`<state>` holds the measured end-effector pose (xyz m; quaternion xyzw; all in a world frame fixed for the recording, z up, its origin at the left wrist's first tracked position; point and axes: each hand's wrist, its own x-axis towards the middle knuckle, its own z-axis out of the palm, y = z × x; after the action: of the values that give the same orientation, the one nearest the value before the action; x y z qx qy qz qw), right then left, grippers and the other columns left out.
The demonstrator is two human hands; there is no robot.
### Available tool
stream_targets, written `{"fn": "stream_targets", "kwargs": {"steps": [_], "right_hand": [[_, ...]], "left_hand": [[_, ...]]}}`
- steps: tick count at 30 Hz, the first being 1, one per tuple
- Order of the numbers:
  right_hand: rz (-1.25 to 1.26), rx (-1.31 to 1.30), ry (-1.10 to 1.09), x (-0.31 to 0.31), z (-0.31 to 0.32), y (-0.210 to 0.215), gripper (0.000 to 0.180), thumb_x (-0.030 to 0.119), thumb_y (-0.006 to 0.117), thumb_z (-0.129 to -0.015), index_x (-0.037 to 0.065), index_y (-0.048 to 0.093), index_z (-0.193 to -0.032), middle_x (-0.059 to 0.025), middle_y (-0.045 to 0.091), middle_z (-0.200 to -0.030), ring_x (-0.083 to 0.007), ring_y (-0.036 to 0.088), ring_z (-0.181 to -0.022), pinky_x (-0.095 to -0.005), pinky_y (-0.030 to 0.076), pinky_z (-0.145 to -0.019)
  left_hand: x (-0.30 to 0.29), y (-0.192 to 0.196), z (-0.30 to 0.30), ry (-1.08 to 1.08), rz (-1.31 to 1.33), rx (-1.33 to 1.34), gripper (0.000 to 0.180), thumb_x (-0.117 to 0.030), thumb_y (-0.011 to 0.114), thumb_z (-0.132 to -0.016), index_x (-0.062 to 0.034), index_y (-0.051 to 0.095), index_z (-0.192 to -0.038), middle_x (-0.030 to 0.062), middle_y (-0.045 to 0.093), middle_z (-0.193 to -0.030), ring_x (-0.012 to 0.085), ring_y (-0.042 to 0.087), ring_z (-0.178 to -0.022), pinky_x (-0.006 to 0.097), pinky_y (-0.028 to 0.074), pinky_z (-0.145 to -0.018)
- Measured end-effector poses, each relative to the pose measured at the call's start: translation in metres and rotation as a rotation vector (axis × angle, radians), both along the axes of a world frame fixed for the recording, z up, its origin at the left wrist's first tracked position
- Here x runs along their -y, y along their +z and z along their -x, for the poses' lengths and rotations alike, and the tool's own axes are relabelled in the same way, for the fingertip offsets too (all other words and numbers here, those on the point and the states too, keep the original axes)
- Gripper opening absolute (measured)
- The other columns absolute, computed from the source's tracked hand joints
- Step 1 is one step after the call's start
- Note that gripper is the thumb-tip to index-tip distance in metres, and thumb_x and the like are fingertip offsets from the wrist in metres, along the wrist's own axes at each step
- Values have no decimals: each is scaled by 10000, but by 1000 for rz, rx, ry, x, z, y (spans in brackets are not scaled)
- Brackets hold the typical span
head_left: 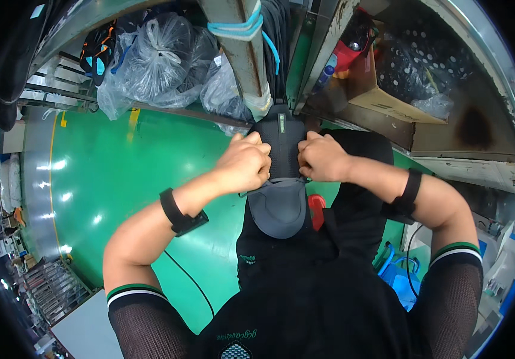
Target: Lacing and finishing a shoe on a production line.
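Observation:
Between my hands lies a black mesh shoe upper [280, 134], with a small label strip on its far part. A grey, smooth, rounded piece [278, 209] shows at its near end, over my lap; whether it is a last or part of the shoe I cannot tell. My left hand [244, 160] is closed with curled fingers on the upper's left edge. On the opposite edge, my right hand [322, 157] is closed the same way, its fingertips partly hidden. Both hands sit at about the same height, just beyond the grey piece.
A metal post [236, 48] wrapped with blue cord rises just ahead. Clear plastic bags [161, 60] fill a rack at the far left. At the right, a shelf holds a cardboard box [389, 107]. A red object [316, 210] is beside my lap; green floor [120, 173] spreads left.

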<state>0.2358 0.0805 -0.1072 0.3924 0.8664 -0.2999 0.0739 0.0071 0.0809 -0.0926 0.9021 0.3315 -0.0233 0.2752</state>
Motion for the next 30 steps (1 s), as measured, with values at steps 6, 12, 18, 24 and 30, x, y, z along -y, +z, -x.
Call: {"fn": "stream_targets", "kwargs": {"steps": [6, 12, 18, 24, 30], "right_hand": [[-43, -764, -530, 31, 1, -13, 97, 159, 673, -764, 64, 659, -768, -73, 532, -779, -256, 458, -816, -374, 387, -715], [-43, -1126, -346, 71, 16, 40, 121, 51, 691, -781, 51, 593, -850, -107, 447, -1187, -206, 510, -877, -331, 436, -825], [732, -1453, -492, 66, 7, 29, 119, 105, 548, -948, 4, 597, -906, -71, 587, -935, -92, 526, -753, -236, 438, -693], [612, -1249, -748, 63, -14, 45, 364, 160, 496, -974, 35, 483, -1315, -19, 645, -764, -60, 555, -586, -201, 447, -526], [283, -1142, -1554, 98, -396, -50, 263, 184, 576, -913, 25, 577, -1123, 64, 487, -710, 7, 371, -501, -156, 286, -404]], "left_hand": [[21, -11, -10, 324, -74, 245, 85, -173, 693, -760, -97, 662, -737, 2, 512, -733, 188, 478, -851, 356, 342, -764], [53, 45, -27, 521, 81, 891, 65, -96, 701, -791, -48, 657, -789, 4, 518, -729, 161, 445, -745, 293, 377, -692], [84, 26, -33, 784, 501, 854, 448, -61, 539, -943, -52, 403, -1370, 63, 638, -900, 145, 624, -834, 282, 503, -777], [81, -9, -43, 702, 460, 853, 368, -121, 512, -953, -35, 410, -1296, 83, 641, -823, 168, 633, -674, 304, 520, -623], [67, 14, 248, 1611, 389, 1150, 109, -127, 509, -932, -45, 552, -989, -75, 348, -595, 32, 299, -464, 201, 232, -397]]}}
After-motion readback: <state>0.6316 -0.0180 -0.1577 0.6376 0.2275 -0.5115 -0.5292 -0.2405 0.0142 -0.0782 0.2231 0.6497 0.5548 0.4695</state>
